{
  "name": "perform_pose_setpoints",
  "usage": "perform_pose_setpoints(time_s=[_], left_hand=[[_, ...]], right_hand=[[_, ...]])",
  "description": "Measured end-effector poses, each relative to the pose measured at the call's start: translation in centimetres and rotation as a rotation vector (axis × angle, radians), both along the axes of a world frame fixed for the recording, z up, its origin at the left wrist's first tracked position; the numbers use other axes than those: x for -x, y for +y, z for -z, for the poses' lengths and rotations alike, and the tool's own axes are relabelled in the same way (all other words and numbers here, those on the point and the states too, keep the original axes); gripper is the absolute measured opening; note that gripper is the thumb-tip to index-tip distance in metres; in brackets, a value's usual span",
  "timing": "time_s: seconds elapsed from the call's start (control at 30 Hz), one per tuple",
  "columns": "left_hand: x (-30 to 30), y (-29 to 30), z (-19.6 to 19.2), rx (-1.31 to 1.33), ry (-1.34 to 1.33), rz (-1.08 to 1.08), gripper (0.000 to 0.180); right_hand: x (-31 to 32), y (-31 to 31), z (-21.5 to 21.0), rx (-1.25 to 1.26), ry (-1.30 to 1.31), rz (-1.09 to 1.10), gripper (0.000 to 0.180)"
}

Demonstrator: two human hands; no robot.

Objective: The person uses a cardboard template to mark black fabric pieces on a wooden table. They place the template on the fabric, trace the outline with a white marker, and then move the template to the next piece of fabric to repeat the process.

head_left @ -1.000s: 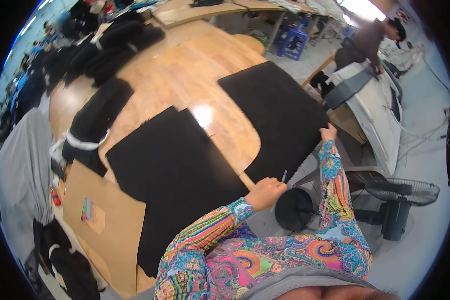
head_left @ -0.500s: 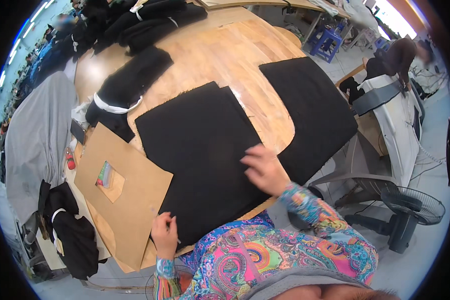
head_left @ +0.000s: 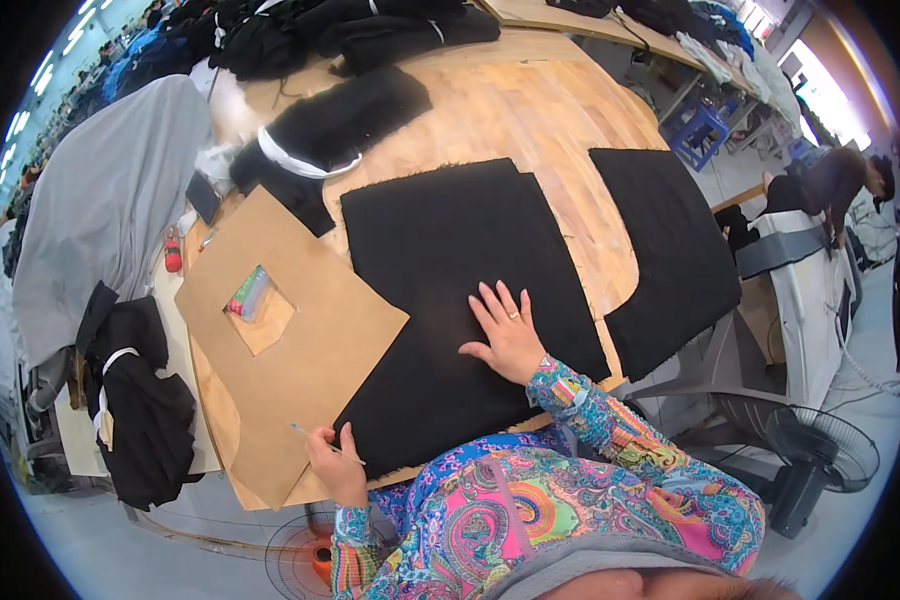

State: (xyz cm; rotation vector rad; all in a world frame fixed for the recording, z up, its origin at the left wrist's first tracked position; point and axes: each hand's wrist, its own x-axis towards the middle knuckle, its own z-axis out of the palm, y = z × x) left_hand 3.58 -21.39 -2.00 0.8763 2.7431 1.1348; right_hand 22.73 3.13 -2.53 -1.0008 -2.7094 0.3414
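Observation:
My right hand (head_left: pixel 507 335) rests flat on a stack of black fabric panels (head_left: pixel 450 250), its fingers spread and a ring on one of them. Between the fingers of my left hand (head_left: pixel 338 465) is a thin pen (head_left: pixel 298 428), held at the near left edge of the fabric. A brown cardboard pattern (head_left: pixel 320 345) with a square cut-out overlaps that left edge, beside my left hand. Through the cut-out a small colourful packet (head_left: pixel 245 292) shows. Another black panel (head_left: pixel 670 240) with a curved edge lies to the right, a strip of wood between it and the stack.
Tied black fabric bundles (head_left: pixel 320 125) lie on the wooden table (head_left: pixel 530 100). A grey cloth cover (head_left: pixel 100 210) hangs at left, near a small red bottle (head_left: pixel 173 250). A black fan (head_left: pixel 810 460) stands at right. Another person (head_left: pixel 830 185) sits beyond it.
My right hand has come down flat with fingers spread, from a blurred, curled pose. The view has swung, shifting the table rightward in the picture. More wood shows between the stack and the right panel.

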Motion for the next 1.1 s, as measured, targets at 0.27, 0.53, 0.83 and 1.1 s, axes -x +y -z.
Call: perform_pose_setpoints(time_s=[0.27, 0.53, 0.83, 1.1], left_hand=[[0.1, 0.1, 0.2, -0.011, -0.116, -0.002, 0.017], [1.5, -1.5, -0.4, -0.038, -0.059, -0.003, 0.013], [1.1, -2.3, 0.1, 0.018, -0.145, 0.002, 0.012], [2.1, 0.5, -2.0, -0.042, 0.159, 0.231, 0.012]], right_hand=[[0.7, 0.7, 0.9, -0.031, -0.061, 0.048, 0.079], [1.7, -0.3, 0.4, 0.025, -0.049, 0.009, 0.080], [1.6, -0.6, 0.4, -0.011, -0.041, -0.005, 0.078], [0.2, -1.4, -0.6, 0.026, -0.028, -0.001, 0.079]])
